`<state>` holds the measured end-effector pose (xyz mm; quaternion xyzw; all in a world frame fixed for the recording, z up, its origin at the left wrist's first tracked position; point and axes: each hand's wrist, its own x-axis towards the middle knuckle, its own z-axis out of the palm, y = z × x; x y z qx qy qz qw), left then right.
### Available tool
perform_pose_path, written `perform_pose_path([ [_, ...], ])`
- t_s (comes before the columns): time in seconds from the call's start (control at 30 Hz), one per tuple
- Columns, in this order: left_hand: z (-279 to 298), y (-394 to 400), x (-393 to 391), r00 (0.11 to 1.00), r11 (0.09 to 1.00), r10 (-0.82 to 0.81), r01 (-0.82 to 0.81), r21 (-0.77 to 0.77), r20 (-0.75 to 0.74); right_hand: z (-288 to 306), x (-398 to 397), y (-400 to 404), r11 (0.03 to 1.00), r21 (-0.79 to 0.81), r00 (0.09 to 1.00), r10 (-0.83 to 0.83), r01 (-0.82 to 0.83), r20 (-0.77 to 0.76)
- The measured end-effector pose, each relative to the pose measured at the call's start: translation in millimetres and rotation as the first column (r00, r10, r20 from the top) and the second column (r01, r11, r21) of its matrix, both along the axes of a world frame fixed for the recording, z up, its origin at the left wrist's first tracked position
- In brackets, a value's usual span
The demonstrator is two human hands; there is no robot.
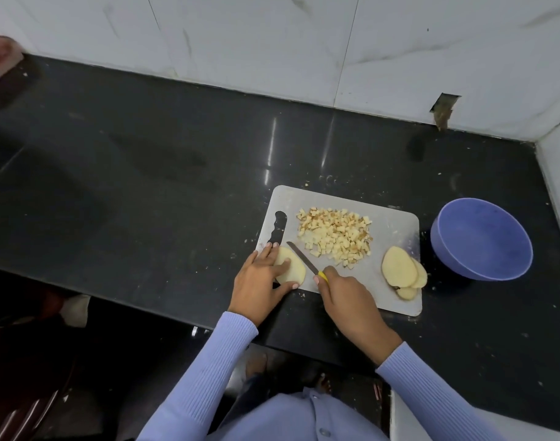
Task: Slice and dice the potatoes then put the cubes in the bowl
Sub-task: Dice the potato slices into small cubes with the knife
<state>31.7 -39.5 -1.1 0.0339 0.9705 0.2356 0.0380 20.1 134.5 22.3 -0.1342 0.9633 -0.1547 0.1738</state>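
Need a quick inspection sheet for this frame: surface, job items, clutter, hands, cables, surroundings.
Surface: dark countertop, glossy, scattered with small pale crumbs; grey cutting board lies on it.
Job's things: pile of potato cubes mid-board; stacked potato slices at the board's right end; one potato slice at its left end; blue bowl right of the board, no cubes visible inside.
Clutter: potato bits beyond the board's far edge.
Grippers: left hand presses the single slice flat; right hand grips a yellow-handled knife, blade beside that slice.
Cables: nothing seen.
Surroundings: white marble-look wall tiles, one chipped near the corner.
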Motion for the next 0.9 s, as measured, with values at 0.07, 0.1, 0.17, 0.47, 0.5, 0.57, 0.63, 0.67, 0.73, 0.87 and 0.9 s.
perform_pose_path([
  [0.07,-1.5,1.2,1.0,1.000,1.000,-0.010,0.010,-0.017,0.009,1.2,-0.1,-5.9,0.998,0.054,1.000,0.015,-0.015,0.005],
  [0.1,-2.2,1.8,1.2,1.000,0.999,-0.014,0.014,-0.029,0.012,1.8,0.0,-7.8,0.997,0.077,1.000,0.018,-0.018,0.008],
  [0.17,-2.9,3.5,1.0,1.000,0.999,-0.016,0.017,-0.051,0.025,2.3,0.3,-10.0,0.993,0.114,1.000,0.017,-0.018,0.013],
  [0.47,1.4,8.5,-1.5,0.997,0.982,-0.035,0.048,-0.184,0.072,-3.3,6.4,-25.5,0.968,0.248,0.999,0.038,-0.045,0.033],
  [0.5,1.9,8.6,-1.5,0.997,0.981,-0.030,0.044,-0.190,0.076,-3.8,6.9,-24.4,0.966,0.254,0.999,0.043,-0.050,0.032],
  [0.57,2.7,9.6,-1.2,0.997,0.979,-0.021,0.036,-0.199,0.077,-3.4,10.1,-17.9,0.960,0.272,0.998,0.052,-0.061,0.043],
  [0.63,3.3,10.2,-0.5,0.997,0.976,-0.020,0.036,-0.213,0.074,-2.4,16.8,-6.9,0.958,0.278,0.996,0.054,-0.072,0.074],
  [0.67,3.3,10.1,-0.2,0.997,0.976,-0.021,0.037,-0.216,0.074,-2.3,21.2,-0.4,0.956,0.283,0.995,0.054,-0.077,0.089],
  [0.73,3.1,9.2,0.2,0.997,0.976,-0.022,0.037,-0.213,0.071,-1.1,31.2,12.2,0.949,0.303,0.992,0.050,-0.084,0.116],
  [0.87,3.5,7.7,1.6,0.997,0.971,-0.037,0.053,-0.232,0.074,1.9,42.9,26.4,0.947,0.316,0.987,-0.001,-0.051,0.161],
  [0.9,3.7,8.1,1.8,0.997,0.970,-0.040,0.056,-0.238,0.073,2.6,42.0,26.6,0.950,0.311,0.987,-0.012,-0.039,0.159],
])
